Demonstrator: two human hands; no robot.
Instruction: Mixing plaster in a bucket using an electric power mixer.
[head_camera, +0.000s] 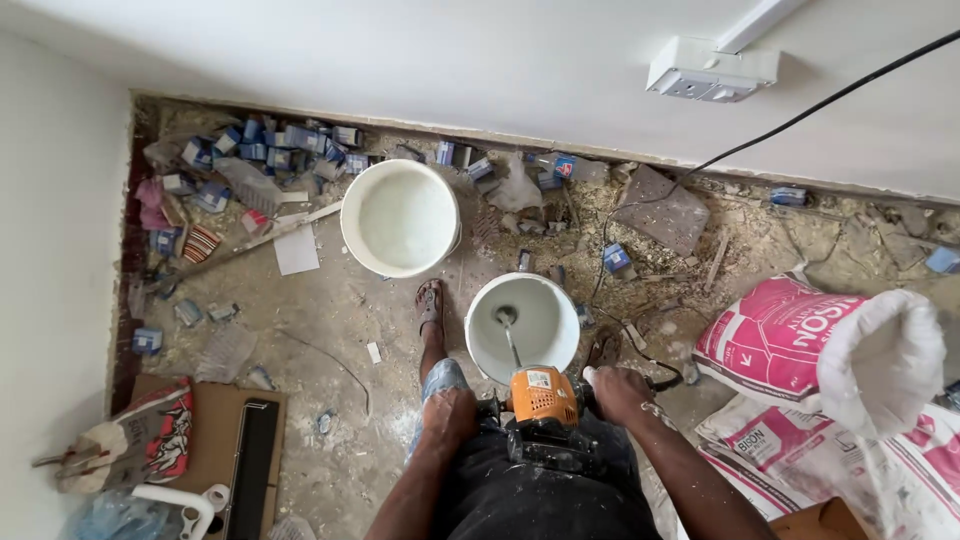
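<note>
from the head camera i look straight down at my own legs and the orange power mixer (541, 396) held between my hands. my left hand (449, 414) has its fingers wrapped tight around the mixer's left handle, and my right hand (620, 391) is clamped the same way on the right handle, knuckles dusted white. the mixer's metal shaft (512, 345) runs down into the small white bucket (484, 345) just in front of my knees, its paddle end sunk in the pale grey-white mix inside. my sandalled left foot (430, 305) stands just beside that bucket. a larger white bucket (352, 238) sits further off toward the wall, also filled with a whitish liquid. to my right lie pink and white sacks (770, 335), one with its top rolled open. a black cable (800, 120) crosses the wall near a white socket (711, 72). small blue boxes (270, 145) and rubble litter the corner of the floor.
</note>
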